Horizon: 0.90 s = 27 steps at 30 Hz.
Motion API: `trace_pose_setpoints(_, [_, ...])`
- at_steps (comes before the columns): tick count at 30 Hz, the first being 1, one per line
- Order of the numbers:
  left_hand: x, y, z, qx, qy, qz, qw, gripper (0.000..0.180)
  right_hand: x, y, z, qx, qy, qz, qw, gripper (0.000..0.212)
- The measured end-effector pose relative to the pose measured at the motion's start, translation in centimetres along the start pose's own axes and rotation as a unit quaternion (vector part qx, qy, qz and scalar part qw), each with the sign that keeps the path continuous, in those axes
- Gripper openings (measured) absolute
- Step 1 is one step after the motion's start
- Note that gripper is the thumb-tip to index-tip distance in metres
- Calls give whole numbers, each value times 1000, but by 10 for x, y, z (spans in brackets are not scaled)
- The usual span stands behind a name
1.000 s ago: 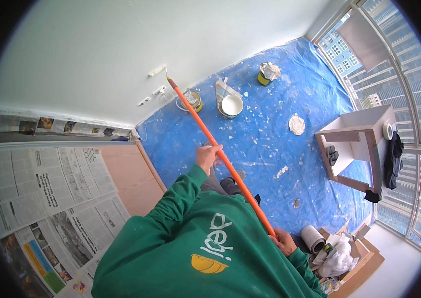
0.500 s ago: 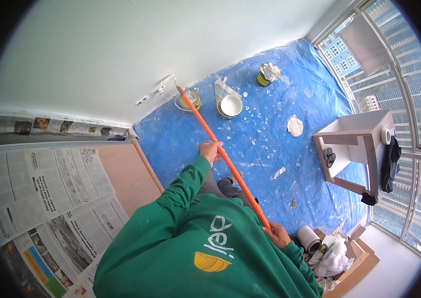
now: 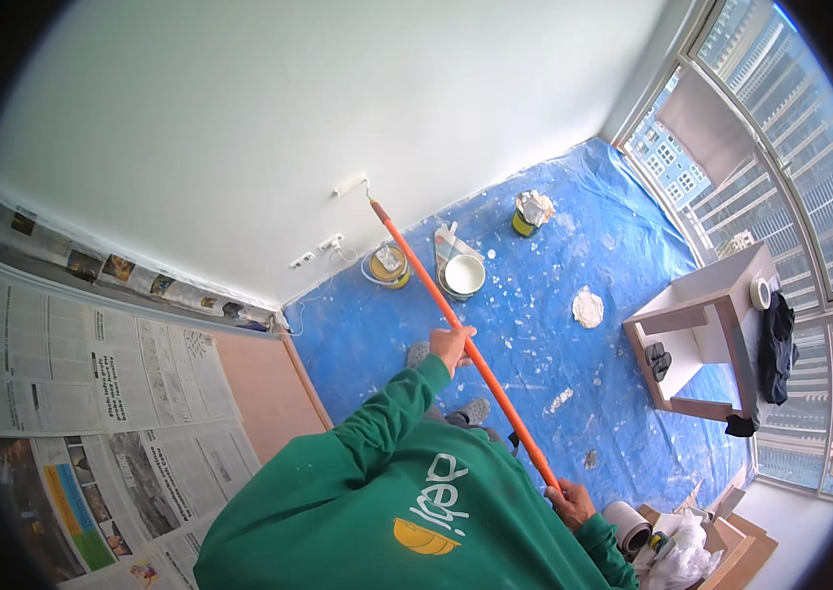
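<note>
Both my hands are on a long orange extension pole (image 3: 501, 395) that slants across the view. My left hand (image 3: 451, 348) is wrapped round its middle, and my right hand (image 3: 572, 505) closes on the near end. At the far end, a paint roller (image 3: 349, 185) with a white sleeve lies against the pale wall (image 3: 239, 118), above two white sockets (image 3: 330, 243). Below the roller, near the foot of the wall, stand a yellowish tin (image 3: 399, 280) and a bucket (image 3: 462, 275) with white inside. A flat tool with a pale handle lies partly hidden behind the bucket.
Paint-spotted blue sheeting (image 3: 524, 334) covers the floor. A foil-topped tin (image 3: 526, 222) stands further off. At right are a wooden stand (image 3: 687, 405) with dark cloth and the windows (image 3: 809, 197). Newspaper (image 3: 53, 364) covers the left surface; a rubbish pile (image 3: 687, 556) lies lower right.
The roller has moved up the wall, from beside the sockets to above them. Both hands have kept hold of the pole, and the view has shifted a little.
</note>
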<state>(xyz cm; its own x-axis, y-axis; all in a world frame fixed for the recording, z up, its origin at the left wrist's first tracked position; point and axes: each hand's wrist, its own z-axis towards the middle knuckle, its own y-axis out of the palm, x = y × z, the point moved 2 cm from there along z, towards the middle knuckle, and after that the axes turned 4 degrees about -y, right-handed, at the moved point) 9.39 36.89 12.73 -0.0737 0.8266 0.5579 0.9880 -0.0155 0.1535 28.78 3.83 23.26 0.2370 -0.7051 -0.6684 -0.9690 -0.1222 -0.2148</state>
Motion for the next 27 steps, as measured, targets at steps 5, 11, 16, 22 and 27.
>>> trace_pose_setpoints(5, [-7, 12, -51, -21, 54, 38, 998, 25, 52, -2, -21, 10, -17, 18, 1000, 40])
trace_pose_setpoints(11, [-3, 23, -100, 8, 172, 96, 980, 28, 105, 8, -14, 12, -52, 51, 997, 38])
trace_pose_setpoints(16, [12, 24, -127, 16, 267, 92, 959, 27, 105, 13, 0, 39, -92, 33, 994, 44])
trace_pose_setpoints(22, [56, 27, -162, 36, 357, 111, 927, 25, 123, 29, 49, -12, -127, 216, 968, 43])
trace_pose_setpoints(27, [115, 27, -189, 27, 446, 92, 890, 26, 27, 28, 55, -24, -163, 239, 957, 37])
